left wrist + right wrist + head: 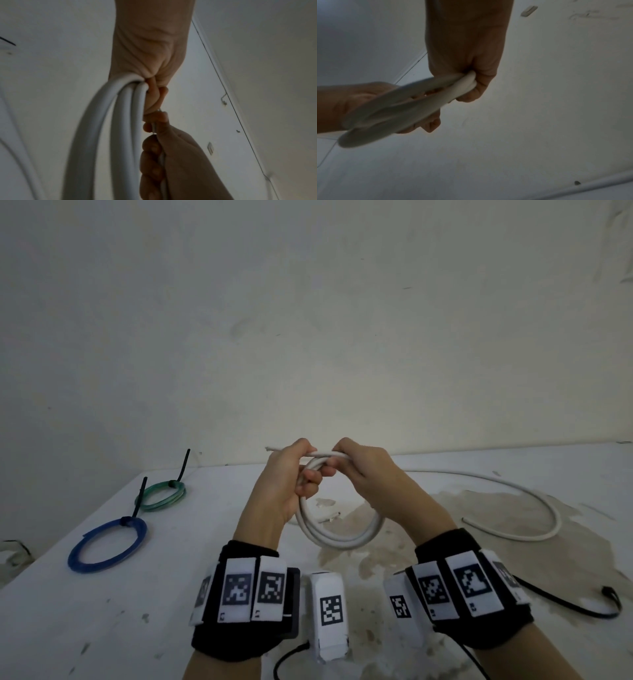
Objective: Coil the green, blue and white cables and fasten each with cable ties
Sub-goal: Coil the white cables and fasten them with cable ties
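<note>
Both hands, left hand and right hand, grip white cable coil's top.

Setting: bare, unfinished room used as a plain work area.
Evidence: white surface, stained and scuffed; directly behind the surface, a blank scuffed wall.
Furnishing: none visible around the surface.

the white cable is motion-blurred in the right wrist view; its top passes out of sight inside the left hand and right hand, and the forearms are cut off at the head view's bottom edge
</note>
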